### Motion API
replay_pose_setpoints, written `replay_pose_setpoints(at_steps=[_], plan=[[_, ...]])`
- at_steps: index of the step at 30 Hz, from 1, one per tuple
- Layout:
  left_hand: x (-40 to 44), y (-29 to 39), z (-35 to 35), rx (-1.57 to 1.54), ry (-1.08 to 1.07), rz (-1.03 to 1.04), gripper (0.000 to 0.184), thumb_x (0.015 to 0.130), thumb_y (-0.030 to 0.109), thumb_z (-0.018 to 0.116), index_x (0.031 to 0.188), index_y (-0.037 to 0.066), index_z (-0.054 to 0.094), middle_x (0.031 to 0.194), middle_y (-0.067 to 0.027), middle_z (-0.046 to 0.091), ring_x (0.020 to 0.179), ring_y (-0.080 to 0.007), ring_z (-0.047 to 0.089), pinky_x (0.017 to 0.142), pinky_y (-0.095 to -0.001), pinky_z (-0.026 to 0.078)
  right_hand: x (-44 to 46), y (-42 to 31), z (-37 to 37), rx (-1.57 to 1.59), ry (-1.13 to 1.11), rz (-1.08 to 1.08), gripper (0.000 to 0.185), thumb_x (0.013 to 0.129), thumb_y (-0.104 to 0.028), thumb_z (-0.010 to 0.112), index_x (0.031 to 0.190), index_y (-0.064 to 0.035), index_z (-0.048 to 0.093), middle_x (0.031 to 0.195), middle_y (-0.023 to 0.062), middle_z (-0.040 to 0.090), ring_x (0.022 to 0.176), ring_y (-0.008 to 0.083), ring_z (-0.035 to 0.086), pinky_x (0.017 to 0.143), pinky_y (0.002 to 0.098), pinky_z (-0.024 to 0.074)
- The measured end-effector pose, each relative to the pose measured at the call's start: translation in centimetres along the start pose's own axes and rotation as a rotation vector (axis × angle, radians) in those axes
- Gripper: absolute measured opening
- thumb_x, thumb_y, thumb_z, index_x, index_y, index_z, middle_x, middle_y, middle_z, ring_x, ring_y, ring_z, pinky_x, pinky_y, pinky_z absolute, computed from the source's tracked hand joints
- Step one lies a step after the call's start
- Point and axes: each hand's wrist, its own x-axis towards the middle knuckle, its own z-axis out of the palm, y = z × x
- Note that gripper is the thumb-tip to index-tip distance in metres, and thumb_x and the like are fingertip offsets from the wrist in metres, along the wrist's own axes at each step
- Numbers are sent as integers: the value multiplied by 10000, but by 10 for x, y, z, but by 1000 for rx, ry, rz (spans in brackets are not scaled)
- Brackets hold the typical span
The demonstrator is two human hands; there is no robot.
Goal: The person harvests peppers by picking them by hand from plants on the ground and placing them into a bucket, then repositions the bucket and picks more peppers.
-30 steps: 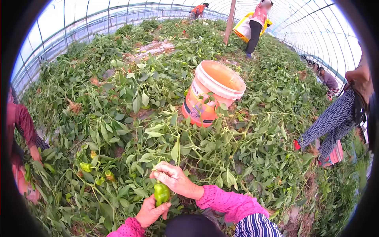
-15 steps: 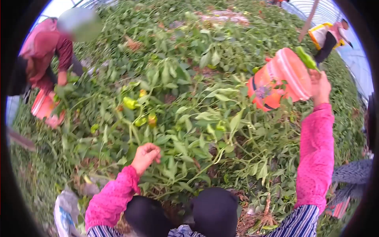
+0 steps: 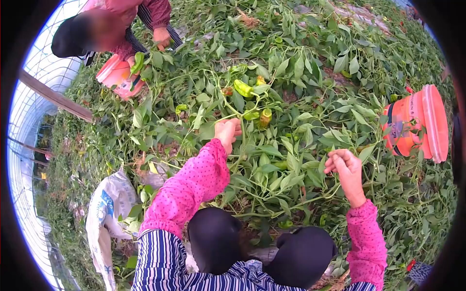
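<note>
My left hand is closed around a stem of a pepper plant, its fingertips partly hidden. Just beyond it hang a light green pepper and a pepper turning orange-brown. Over the leaves to the right, my right hand is loosely curled with fingers apart, and no object shows in it. An orange-red bucket lies tilted among the plants to the right of that hand, its mouth facing right.
A co-worker's hand works among plants at upper left, beside another red bucket; a green pepper is at their other hand. A white sack lies at left, below a wooden pole. My knees are in front.
My right hand has left the bucket and come inward; the green pepper it held is gone from it. My left hand has reached forward to the plant stem. The view has turned left.
</note>
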Motion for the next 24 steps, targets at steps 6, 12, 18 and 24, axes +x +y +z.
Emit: replay_pose_setpoints(at_steps=[6, 12, 18, 24], plan=[[39, -14, 12, -604, -439, -54, 254, 749, 159, 522, 995, 98, 496, 814, -46, 578, 731, -214, 554, 674, -320, 396, 12, 11, 36, -12, -122, 47, 140, 887, -66, 484, 948, 31, 565, 764, 70, 607, 620, 112, 589, 609, 239, 467], [-8, -35, 33, -562, -347, 86, 134, 791, 103, 496, 922, 76, 494, 617, 16, 387, 501, -96, 347, 459, -248, 251, 67, -4, 69, -194, -58, -218, 180, 843, -95, 540, 959, 42, 550, 815, 110, 612, 707, 165, 593, 654, 282, 477], [-58, -64, 55, -599, -345, 96, 105, 828, 62, 500, 931, 64, 478, 671, 4, 417, 521, -88, 367, 417, -222, 274, 125, -33, 133, -1029, -122, -213, 484, 727, -273, 669, 1042, 32, 465, 1077, 209, 520, 1083, 338, 477, 864, 419, 433], [-83, -82, 57, -638, -450, 34, 139, 804, 48, 562, 918, 53, 483, 730, 3, 451, 514, -66, 342, 412, -207, 262, 122, 22, 129, -976, 11, -80, 452, 695, -249, 694, 1007, 4, 488, 898, 167, 611, 814, 361, 603, 772, 432, 493]])
